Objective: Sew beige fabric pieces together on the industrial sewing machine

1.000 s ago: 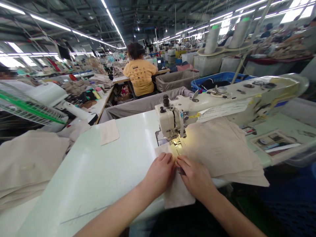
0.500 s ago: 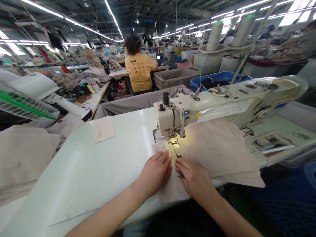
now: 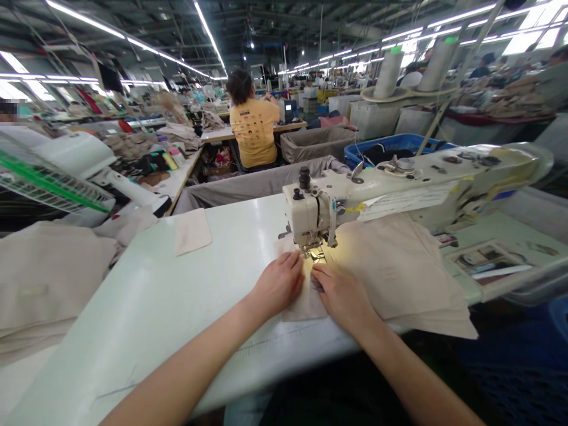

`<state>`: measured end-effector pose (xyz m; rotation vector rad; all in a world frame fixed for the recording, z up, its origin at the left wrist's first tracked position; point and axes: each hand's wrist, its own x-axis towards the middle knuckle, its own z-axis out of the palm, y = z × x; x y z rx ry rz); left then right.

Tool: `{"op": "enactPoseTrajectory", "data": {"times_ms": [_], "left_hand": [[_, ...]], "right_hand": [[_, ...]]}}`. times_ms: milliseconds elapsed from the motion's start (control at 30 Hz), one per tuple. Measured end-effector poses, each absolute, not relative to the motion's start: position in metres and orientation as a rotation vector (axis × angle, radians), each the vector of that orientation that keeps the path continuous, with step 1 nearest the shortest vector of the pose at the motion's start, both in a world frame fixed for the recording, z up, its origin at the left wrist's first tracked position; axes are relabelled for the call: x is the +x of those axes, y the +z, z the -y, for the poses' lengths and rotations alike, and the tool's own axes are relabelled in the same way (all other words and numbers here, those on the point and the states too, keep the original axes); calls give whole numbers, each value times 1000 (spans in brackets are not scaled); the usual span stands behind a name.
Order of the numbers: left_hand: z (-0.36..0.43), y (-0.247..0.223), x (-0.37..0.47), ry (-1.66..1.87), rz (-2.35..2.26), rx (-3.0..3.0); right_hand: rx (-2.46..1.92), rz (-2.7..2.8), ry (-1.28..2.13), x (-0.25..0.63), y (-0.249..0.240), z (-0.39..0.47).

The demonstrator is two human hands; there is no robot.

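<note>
Beige cloth (image 3: 305, 306) under L grip (image 3: 279, 281)

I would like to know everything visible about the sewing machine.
The sewing machine looks like cream-painted metal, standing on a pale green table. Black knobs top its head; a written paper sheet covers part of its long arm. The presser foot is lit yellow, and layered beige fabric lies beside it.

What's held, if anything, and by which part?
Beige fabric piece: left hand on its left side, right hand near its right edge; pinched or pressed, unclear.
</note>
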<state>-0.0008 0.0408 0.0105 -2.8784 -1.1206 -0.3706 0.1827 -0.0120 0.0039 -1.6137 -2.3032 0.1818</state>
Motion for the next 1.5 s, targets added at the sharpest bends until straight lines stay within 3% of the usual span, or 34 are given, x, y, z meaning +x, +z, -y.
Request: {"op": "enactPoseTrajectory", "data": {"times_ms": [200, 667, 1500], "left_hand": [[-8, 7, -5, -474, 979, -3022], [2, -3, -8, -513, 961, -3006], [-1, -10, -11, -433, 912, -2942]], "right_hand": [[-1506, 2022, 0, 200, -20, 52], [-1404, 2035, -217, 201, -38, 59], [-1422, 1997, -89, 197, -39, 60]]}}
